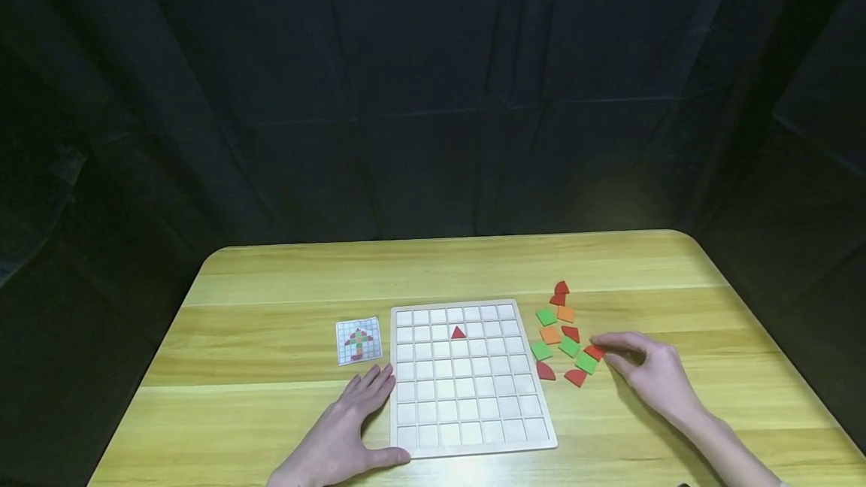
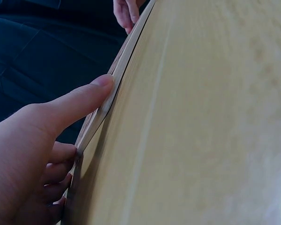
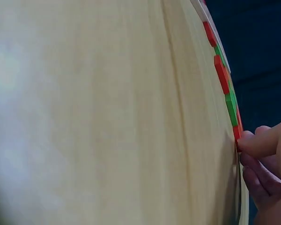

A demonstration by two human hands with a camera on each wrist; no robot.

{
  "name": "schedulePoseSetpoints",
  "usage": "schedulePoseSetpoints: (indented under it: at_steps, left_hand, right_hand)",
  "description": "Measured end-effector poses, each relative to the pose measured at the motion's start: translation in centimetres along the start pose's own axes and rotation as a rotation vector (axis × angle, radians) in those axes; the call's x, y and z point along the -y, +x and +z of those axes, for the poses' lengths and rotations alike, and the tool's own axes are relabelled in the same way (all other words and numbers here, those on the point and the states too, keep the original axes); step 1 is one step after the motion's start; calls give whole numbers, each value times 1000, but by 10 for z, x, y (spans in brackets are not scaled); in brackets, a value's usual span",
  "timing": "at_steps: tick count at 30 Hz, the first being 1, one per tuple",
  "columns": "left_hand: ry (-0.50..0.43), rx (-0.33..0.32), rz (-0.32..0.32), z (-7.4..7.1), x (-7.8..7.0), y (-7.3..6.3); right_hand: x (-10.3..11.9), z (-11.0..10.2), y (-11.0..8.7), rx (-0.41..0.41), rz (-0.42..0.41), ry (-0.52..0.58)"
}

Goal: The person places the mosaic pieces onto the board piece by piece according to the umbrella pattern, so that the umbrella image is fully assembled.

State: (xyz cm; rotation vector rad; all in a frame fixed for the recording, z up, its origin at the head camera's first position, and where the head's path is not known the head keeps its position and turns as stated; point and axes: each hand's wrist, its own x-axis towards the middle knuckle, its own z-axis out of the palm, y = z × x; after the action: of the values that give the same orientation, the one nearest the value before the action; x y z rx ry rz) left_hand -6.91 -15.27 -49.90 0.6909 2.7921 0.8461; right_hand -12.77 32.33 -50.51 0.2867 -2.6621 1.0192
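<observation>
A white square-grid board (image 1: 473,397) lies on the table with one red triangle (image 1: 458,333) in an upper cell. My left hand (image 1: 345,419) rests at the board's lower left, fingers spread, thumb on the near edge and fingertips against the left side. Right of the board, my right hand (image 1: 652,374) pinches a red piece (image 1: 594,352) between thumb and fingers; its full shape is partly hidden. In the right wrist view the thumb touches that red piece (image 3: 236,133), beside a green square (image 3: 231,108).
Loose flat pieces lie right of the board: several green squares (image 1: 585,363), two orange squares (image 1: 550,335) and several red pieces, including a quarter circle (image 1: 545,371). A pattern card (image 1: 343,344) lies left of the board. Dark cloth (image 1: 433,134) hangs behind the wooden table (image 1: 271,284).
</observation>
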Motion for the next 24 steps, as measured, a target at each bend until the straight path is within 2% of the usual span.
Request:
schedulePoseSetpoints:
  at_steps: [8,15,24]
  left_hand:
    - [1,10,-9,0,0,1]
    - [3,0,4,1,0,0]
    - [-9,-3,-8,0,-1,-1]
  right_hand:
    - [0,5,-2,-3,1,10]
    - [1,11,-2,-48,-31,20]
    - [-2,17,0,-99,-49,27]
